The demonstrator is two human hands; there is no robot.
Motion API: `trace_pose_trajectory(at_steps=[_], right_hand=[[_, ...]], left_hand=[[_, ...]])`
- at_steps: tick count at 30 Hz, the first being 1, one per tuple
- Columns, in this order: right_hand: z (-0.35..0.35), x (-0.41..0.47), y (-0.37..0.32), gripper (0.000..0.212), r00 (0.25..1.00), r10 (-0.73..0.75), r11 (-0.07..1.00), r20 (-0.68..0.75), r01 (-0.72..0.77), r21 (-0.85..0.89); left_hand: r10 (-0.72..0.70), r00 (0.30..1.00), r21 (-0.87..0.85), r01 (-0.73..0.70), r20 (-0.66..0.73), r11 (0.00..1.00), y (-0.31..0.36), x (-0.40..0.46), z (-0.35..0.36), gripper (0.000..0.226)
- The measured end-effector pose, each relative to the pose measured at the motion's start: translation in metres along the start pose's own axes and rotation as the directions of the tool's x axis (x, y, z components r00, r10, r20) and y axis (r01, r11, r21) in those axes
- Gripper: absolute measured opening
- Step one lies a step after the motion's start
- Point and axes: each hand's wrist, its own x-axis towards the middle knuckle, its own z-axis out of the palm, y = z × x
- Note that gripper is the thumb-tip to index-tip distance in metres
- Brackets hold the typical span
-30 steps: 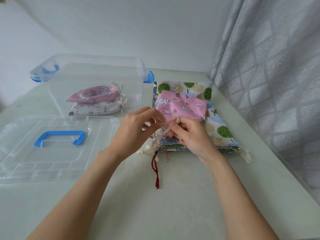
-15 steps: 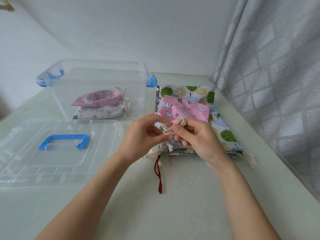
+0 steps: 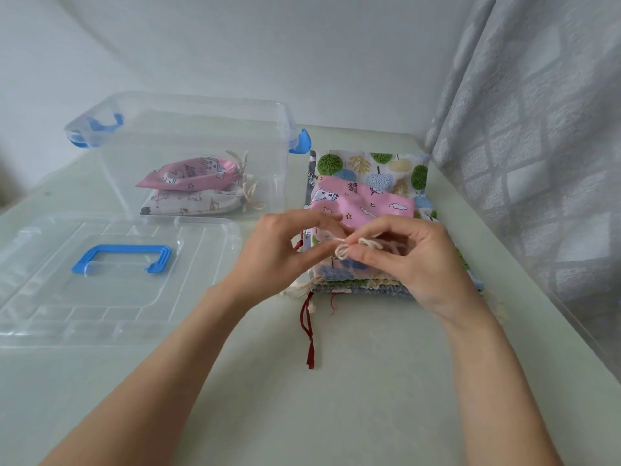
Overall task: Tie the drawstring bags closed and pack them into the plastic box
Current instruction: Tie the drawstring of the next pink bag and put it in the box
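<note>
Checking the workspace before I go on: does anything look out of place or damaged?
Nothing damaged or spilled. The one stray bit is a dark red cord trailing from the bag stack across the table toward the person.

**Where things lie on the table**

The plastic box [image 3: 188, 136] stands at 11 o'clock, two tied bags [image 3: 195, 190] stacked in it. Its lid [image 3: 111, 297] lies at 9 o'clock, before the box. The bag pile [image 3: 379, 183] lies at 1 o'clock, right of the box; the curtain [image 3: 537, 129] hangs at 2 o'clock.
</note>
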Motion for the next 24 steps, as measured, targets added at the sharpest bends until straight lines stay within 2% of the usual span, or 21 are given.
trace_pose_trajectory(at_steps=[3,4,6,8,11,13,16,19,22,24], right_hand=[[0.0,-0.001,0.003,0.012,0.985,-0.135,0.942,-0.104,0.096,-0.32],[0.001,-0.002,0.004,0.013,0.972,-0.203,0.879,-0.12,0.127,-0.46],[0.005,-0.002,0.006,0.013,0.941,-0.329,0.684,-0.085,0.175,-0.708],[0.012,-0.001,0.008,0.012,0.92,-0.39,0.518,-0.05,0.174,-0.837],[0.021,-0.002,0.007,0.01,0.871,-0.489,0.383,-0.052,0.16,-0.91],[0.025,-0.002,0.006,0.009,0.809,-0.587,0.315,-0.043,0.18,-0.932],[0.028,-0.001,0.008,0.008,0.727,-0.685,0.327,-0.053,0.241,-0.914],[0.025,0.001,0.012,0.005,0.718,-0.692,0.374,-0.067,0.277,-0.885],[0.022,0.002,0.012,0.006,0.719,-0.693,0.359,-0.04,0.297,-0.885],[0.022,0.002,0.013,0.006,0.747,-0.665,0.344,-0.004,0.301,-0.89]], left_hand=[[-0.107,0.993,-0.017,0.108,0.052,0.994,0.003,0.0,0.002,0.009],[-0.133,0.989,-0.021,0.135,0.066,0.991,0.004,-0.001,0.003,0.01],[-0.181,0.981,-0.02,0.183,0.07,0.983,0.004,-0.001,0.005,0.011],[-0.221,0.975,-0.017,0.221,0.035,0.975,0.004,-0.001,0.007,0.012],[-0.25,0.968,-0.009,0.25,-0.025,0.968,0.006,-0.001,0.008,0.01],[-0.229,0.972,-0.035,0.228,-0.044,0.973,0.006,-0.001,0.006,0.011],[-0.187,0.982,-0.1,0.184,-0.019,0.978,0.005,-0.002,-0.001,0.017],[-0.162,0.986,-0.138,0.156,-0.028,0.978,0.006,-0.003,-0.004,0.015],[-0.159,0.985,-0.143,0.148,-0.071,0.979,0.007,-0.003,-0.001,0.01],[-0.167,0.981,-0.129,0.154,-0.101,0.98,0.006,-0.003,0.002,0.007]])
